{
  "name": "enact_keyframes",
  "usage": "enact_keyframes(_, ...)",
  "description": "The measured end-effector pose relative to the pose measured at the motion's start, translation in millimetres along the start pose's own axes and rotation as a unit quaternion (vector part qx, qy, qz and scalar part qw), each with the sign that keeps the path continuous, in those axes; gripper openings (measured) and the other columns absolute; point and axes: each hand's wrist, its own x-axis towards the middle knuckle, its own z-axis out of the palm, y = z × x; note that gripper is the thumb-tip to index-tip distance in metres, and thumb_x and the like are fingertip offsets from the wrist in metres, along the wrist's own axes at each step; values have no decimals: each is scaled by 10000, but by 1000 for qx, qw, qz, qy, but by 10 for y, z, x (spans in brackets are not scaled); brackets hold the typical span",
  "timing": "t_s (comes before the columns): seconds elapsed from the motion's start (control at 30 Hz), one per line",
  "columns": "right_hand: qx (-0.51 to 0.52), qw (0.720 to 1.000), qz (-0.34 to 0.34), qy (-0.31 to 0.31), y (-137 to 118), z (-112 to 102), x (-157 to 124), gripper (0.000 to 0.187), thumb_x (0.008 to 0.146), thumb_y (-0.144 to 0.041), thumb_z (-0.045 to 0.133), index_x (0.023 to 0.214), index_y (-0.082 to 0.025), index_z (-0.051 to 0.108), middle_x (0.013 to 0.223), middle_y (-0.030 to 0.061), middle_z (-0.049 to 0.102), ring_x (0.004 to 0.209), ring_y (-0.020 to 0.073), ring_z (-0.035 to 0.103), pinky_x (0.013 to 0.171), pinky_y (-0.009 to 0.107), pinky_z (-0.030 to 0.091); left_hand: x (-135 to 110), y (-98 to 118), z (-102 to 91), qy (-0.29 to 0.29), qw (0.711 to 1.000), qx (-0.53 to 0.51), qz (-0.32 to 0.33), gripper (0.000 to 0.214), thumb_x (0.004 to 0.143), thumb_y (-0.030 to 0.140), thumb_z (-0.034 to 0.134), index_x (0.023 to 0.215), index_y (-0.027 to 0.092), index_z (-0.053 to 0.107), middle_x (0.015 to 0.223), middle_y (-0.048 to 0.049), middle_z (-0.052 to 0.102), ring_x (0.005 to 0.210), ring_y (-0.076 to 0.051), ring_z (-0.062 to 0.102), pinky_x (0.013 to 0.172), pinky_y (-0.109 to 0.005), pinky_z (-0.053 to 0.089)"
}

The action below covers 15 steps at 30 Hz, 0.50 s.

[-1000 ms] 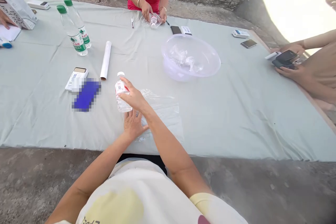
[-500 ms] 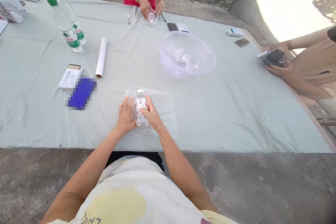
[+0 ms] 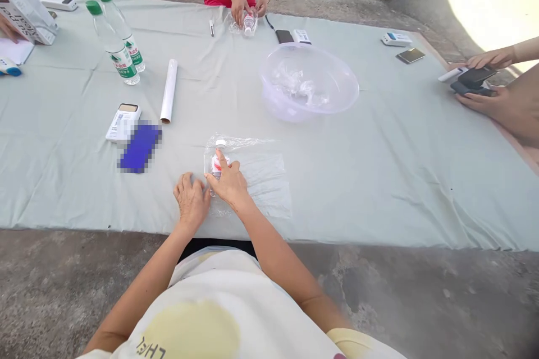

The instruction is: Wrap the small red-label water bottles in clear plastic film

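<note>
A small clear bottle (image 3: 218,158) with a white cap and red label lies on a sheet of clear plastic wrap (image 3: 256,176) spread on the pale green tablecloth (image 3: 379,168). My right hand (image 3: 228,182) rests on top of the bottle, fingers curved over it and the forefinger stretched along it. My left hand (image 3: 191,197) sits just left of the bottle at the wrap's left edge, fingers curled down on the film.
A clear plastic bowl (image 3: 309,81) holding crumpled film stands beyond the wrap. A roll of wrap (image 3: 169,90), a white device (image 3: 123,122), a blurred blue item (image 3: 139,147) and two green-capped bottles (image 3: 118,45) lie to the left. Other people's hands work at the far edge and right.
My right hand brought the bottle from the left down onto the plastic wrap and laid it flat. My left hand moved to the wrap's left edge and curled its fingers.
</note>
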Motion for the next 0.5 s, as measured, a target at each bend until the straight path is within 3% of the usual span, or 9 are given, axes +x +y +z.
enact_keyframes(0.17, -39, 999, 11, -19, -68, -46, -15, 804, 904, -709, 426, 1587, -429, 109, 1272, 147, 488, 1025, 309, 647, 828, 435, 508, -40, 72, -47, -13, 1000, -20, -7, 142, 905, 171, 494, 866, 194, 628, 1240, -154, 621, 1198, -309, 532, 978, -483, 404)
enact_keyframes(0.23, -41, 999, 10, -20, -23, -199, -10, 803, 907, -751, 356, 1593, -391, 146, 1273, 158, 515, 1033, 312, 643, 839, 439, 505, -38, 78, -102, -35, 998, -45, -26, 136, 909, 182, 485, 878, 200, 616, 1117, -123, 662, 1086, -292, 566, 915, -447, 423)
enact_keyframes(0.3, -57, 998, -11, 22, 35, -415, 57, 734, 951, -695, 319, 1575, -310, 272, 1302, 173, 542, 1108, 330, 604, 884, 452, 491, -37, 84, -151, -63, 995, -68, -45, 139, 913, 184, 469, 881, 204, 603, 1035, -102, 676, 1019, -276, 578, 883, -414, 425)
enact_keyframes(0.4, -103, 982, -123, 95, 42, -722, 324, 488, 1025, -389, 347, 1452, -203, 493, 1404, 150, 541, 1228, 318, 519, 970, 434, 457, -46, 96, -187, -97, 990, -87, -62, 166, 929, 180, 431, 878, 209, 587, 937, -75, 685, 917, -241, 599, 826, -361, 426)
enact_keyframes(0.5, -162, 950, -265, 34, -107, -843, 715, 432, 979, -141, 375, 1350, -201, 588, 1445, 87, 546, 1258, 259, 512, 965, 376, 463, -48, 106, -190, -119, 984, -95, -88, 194, 950, 206, 395, 907, 216, 584, 796, -41, 670, 761, -217, 609, 680, -312, 395)
